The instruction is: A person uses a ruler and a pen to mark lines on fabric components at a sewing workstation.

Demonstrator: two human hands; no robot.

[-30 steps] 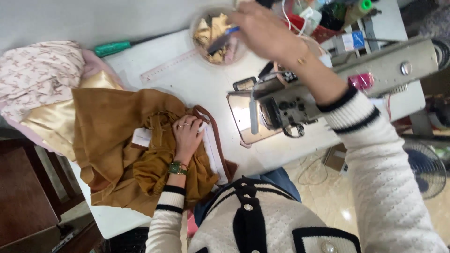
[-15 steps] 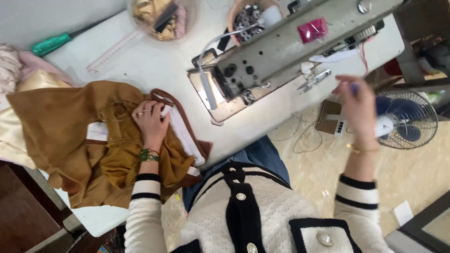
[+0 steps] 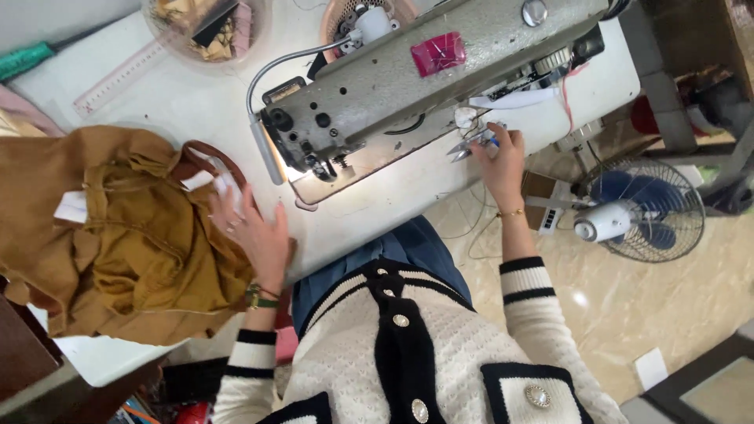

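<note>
My left hand [image 3: 255,234] lies flat on the edge of a mustard-brown garment [image 3: 118,235] heaped on the white table [image 3: 369,204], fingers spread over a white piece [image 3: 224,182]. My right hand [image 3: 499,157] rests on the table under the right end of a grey sewing machine [image 3: 424,74], fingers closed on small thread snips [image 3: 470,143]. The machine's lamp [image 3: 267,153] lights the needle area [image 3: 326,169].
A clear bowl of scraps [image 3: 206,27] and a clear ruler [image 3: 118,74] lie at the table's far side. A pink pincushion [image 3: 438,53] sits on the machine. A blue floor fan [image 3: 640,208] stands to the right on a tiled floor.
My right hand came up from beside the fan to the table by the machine and now holds snips. My left hand slid to the garment's right edge. The view moved in closer.
</note>
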